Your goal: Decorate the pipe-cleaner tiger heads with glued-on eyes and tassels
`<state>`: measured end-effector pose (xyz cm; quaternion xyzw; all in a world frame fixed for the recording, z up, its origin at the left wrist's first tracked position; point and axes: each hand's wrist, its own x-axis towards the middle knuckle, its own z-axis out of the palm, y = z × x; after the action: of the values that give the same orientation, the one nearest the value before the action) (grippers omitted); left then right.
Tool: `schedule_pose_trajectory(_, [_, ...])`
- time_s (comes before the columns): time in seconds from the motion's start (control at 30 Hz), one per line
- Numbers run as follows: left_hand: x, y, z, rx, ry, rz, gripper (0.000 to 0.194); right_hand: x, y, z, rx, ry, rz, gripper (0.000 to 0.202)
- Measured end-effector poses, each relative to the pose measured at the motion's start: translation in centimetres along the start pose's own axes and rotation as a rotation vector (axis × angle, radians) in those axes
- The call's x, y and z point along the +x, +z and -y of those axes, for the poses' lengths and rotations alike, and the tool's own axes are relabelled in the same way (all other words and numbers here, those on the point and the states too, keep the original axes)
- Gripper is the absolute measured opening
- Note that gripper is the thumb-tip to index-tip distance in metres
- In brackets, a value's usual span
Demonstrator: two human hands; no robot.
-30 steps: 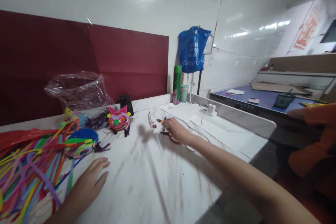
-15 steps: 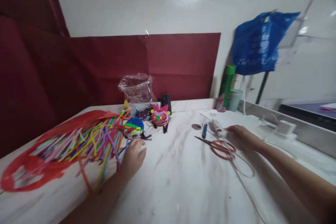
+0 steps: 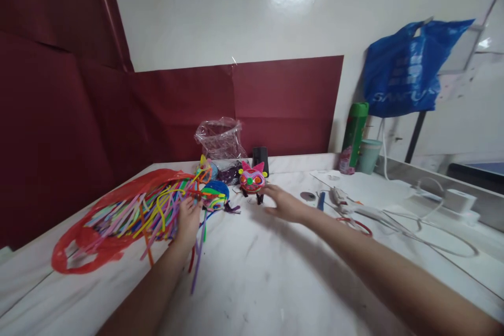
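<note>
My left hand (image 3: 189, 216) is at the right edge of a heap of colourful pipe cleaners (image 3: 151, 210), its fingers curled around a few strands. Beside its fingertips lies a round blue and green piece (image 3: 216, 194) with a dark purple tassel. My right hand (image 3: 284, 205) reaches to a pink cat-like face (image 3: 252, 180) with pointed ears and orange eyes; thumb and fingers are apart, close to its right side. Scissors with red handles (image 3: 359, 226) are mostly hidden behind my right forearm.
The pipe cleaners lie on a red plastic bag (image 3: 65, 260). A clear plastic bag (image 3: 220, 139) and a black box-like object (image 3: 260, 156) stand behind. To the right are a blue tube (image 3: 321, 200), white cables (image 3: 425, 239), a green can (image 3: 355, 128) and a pale green cup (image 3: 369, 156).
My right hand has left the white cable and moved left to the pink face. The cable now lies farther right. My left hand has moved into the pipe cleaners, and some strands have shifted.
</note>
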<state>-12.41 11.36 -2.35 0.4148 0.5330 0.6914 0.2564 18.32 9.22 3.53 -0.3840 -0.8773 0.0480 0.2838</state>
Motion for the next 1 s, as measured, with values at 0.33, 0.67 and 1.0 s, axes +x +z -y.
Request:
schedule_pose_trajectory(0.33, [-1.6,-0.3,-0.6,-0.044,0.048,0.136,0.035,12.1,11.7,6.8,0.302,0.112,-0.249,0.019])
schedule_pose_trajectory(0.67, [-4.8,0.4,-3.2,-0.217,-0.228,0.676,0.054,5.0,7.2,4.4,0.903,0.414,-0.386,0.021])
schedule_pose_trajectory(1.0, [-10.5,2.0,-5.3,-0.123,-0.164,0.817,0.035,-3.3,4.9,5.8,1.278,0.602,-0.467,0.041])
